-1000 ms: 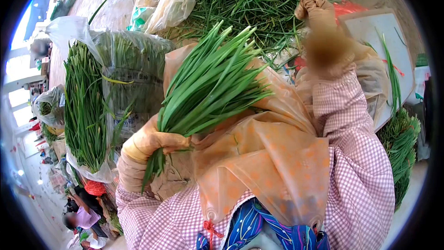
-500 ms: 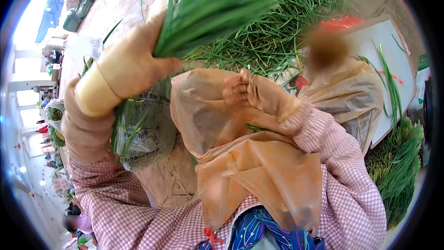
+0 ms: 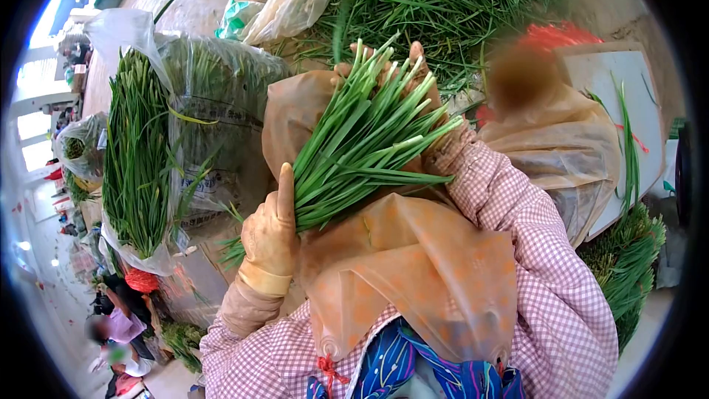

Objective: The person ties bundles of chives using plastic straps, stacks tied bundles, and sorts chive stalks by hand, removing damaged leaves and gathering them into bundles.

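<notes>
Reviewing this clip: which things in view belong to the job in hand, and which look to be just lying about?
Apparently part of the job:
bunch of chive-like greens, with left hand and right hand on it
heap of loose greens

Apparently just lying about:
translucent plastic bags
red plastic
red string on the white board

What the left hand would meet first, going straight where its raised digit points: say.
Probably the translucent orange-brown plastic apron, close beside the long green stalk bunch; depth is unclear.
</notes>
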Demonstrator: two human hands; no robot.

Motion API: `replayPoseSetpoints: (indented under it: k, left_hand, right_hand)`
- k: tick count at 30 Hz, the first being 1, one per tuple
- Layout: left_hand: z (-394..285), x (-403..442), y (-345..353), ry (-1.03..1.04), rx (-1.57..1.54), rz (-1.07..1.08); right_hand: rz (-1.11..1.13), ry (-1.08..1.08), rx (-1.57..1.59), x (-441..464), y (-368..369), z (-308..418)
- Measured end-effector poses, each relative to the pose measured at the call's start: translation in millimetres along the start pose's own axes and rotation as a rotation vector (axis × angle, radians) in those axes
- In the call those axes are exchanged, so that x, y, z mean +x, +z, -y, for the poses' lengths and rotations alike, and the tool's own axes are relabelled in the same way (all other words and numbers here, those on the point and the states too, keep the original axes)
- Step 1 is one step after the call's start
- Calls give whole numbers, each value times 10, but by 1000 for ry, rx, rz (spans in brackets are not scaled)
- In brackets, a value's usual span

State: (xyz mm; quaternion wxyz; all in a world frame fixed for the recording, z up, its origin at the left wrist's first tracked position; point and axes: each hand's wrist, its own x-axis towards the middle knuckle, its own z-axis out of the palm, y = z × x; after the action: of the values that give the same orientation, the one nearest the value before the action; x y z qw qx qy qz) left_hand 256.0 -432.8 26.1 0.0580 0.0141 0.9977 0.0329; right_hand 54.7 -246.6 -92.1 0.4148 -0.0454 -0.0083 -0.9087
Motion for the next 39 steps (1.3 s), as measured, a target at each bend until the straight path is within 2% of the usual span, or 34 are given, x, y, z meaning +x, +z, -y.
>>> replayPoseSetpoints:
  k: [1,4,5,6,7,8,9,10,12,13,15,16,18,21,22,23,25,27,28,31,33,34,35,37,38,39]
  left_hand:
    - [4,-16,45,-6,-23,-40]
    - [-12,-30,114,-45,-108,-80]
    - [-12,-54,133,-48,-119,-73]
    - [-9,-61,156,-81,-147,-82]
    - [-14,-63,178,-114,-175,-92]
    - [-30,-67,198,-138,-164,-88]
    - [-36,-64,211,-136,-175,-86]
    - [-37,-53,219,-104,-180,-127]
    - [-29,-40,242,-57,-206,-188]
    - [-41,-33,238,-60,-208,-191]
    - [-81,-20,213,-46,-202,-203]
    - [-93,-29,223,-52,-199,-212]
    - [-87,-61,248,-38,-156,-232]
    - [-60,-131,287,-27,-104,-222]
    - [-68,-138,301,-27,-97,-233]
    - [-69,-138,298,-32,-99,-245]
    - [-65,-136,288,-21,-62,-197]
    - [-62,-151,288,-23,-105,-218]
    - [-66,-151,282,-28,-51,-188]
    - [-58,-130,252,-31,-4,-174]
    - [-54,-136,220,-21,13,-100]
    - [-48,-142,219,-28,8,-103]
    - [-41,-143,219,-18,6,-102]
    - [-28,-119,220,-11,-1,-104]
    - [-20,-116,218,0,5,-104]
    - [-15,-118,216,12,11,-101]
  right_hand:
    - [-7,4,-5,17,40,62]
    - [-407,-104,-471,4,181,425]
    - [-371,-152,-574,-81,216,622]
    - [-473,-299,-681,-141,275,743]
    - [-526,-469,-964,-314,497,769]
    - [-668,-466,-1151,-420,652,898]
    - [-576,-510,-1394,-619,834,873]
    - [-417,-427,-1494,-777,1091,820]
    - [-345,-160,-1712,-1036,1240,664]
    - [-437,25,-1829,-1139,1182,571]
    - [-413,285,-1947,-1216,1241,341]
    - [-402,281,-1953,-1254,1224,293]
    - [-450,398,-1287,-1257,1156,234]
    - [-512,297,-1197,-1239,1126,321]
    - [-555,191,-1170,-1190,1196,290]
    - [-547,190,-1181,-1150,1215,323]
    - [-649,-38,-1349,-1024,1222,444]
    - [-696,-401,-1163,-799,1090,718]
    - [-696,-449,-1437,-727,881,991]
    - [-649,-234,-1688,-487,867,1184]
    - [-747,-170,-2083,-278,891,1160]
    - [-584,-396,-2582,-206,783,1200]
    - [-575,-394,-2588,-132,780,1174]
    - [-397,-398,-2153,128,919,947]
    - [-396,-392,-2157,236,1036,842]
    - [-291,-217,-1913,338,1179,733]
